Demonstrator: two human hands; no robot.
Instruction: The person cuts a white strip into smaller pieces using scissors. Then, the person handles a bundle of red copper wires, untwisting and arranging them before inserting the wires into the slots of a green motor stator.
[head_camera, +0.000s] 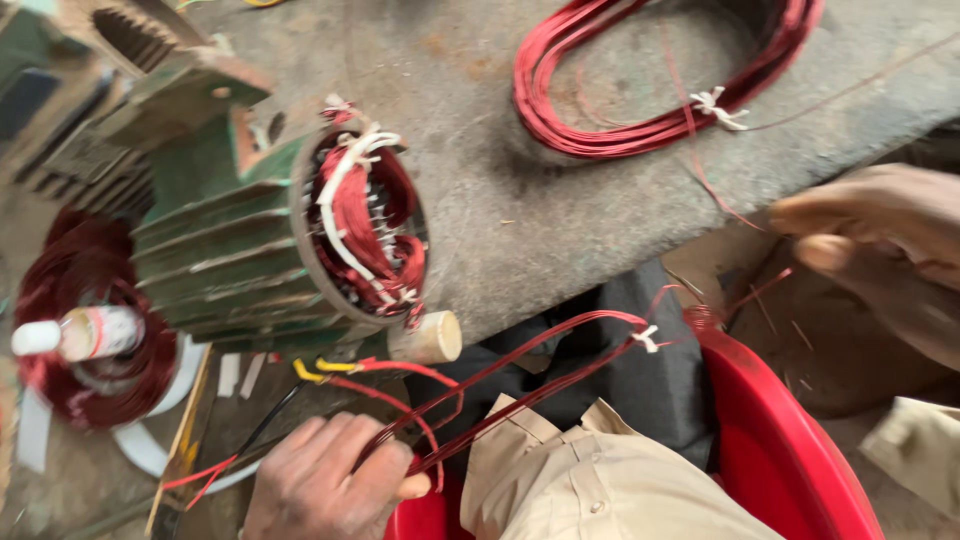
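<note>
My left hand (325, 485), low in the head view, is closed around one end of a long loop of red enamelled wire (545, 365) tied with a white string. My right hand (880, 235), at the right edge and blurred, pinches thin red strands from the loop's far end. A green finned motor stator (235, 235) lies on its side to the left, its open end packed with red windings and white sleeving.
A large coil of red wire (640, 120) tied with white string lies on the grey concrete slab (520, 220). A red plastic basin (790, 440) sits below. Another dark red coil with a small bottle (85, 335) lies at far left.
</note>
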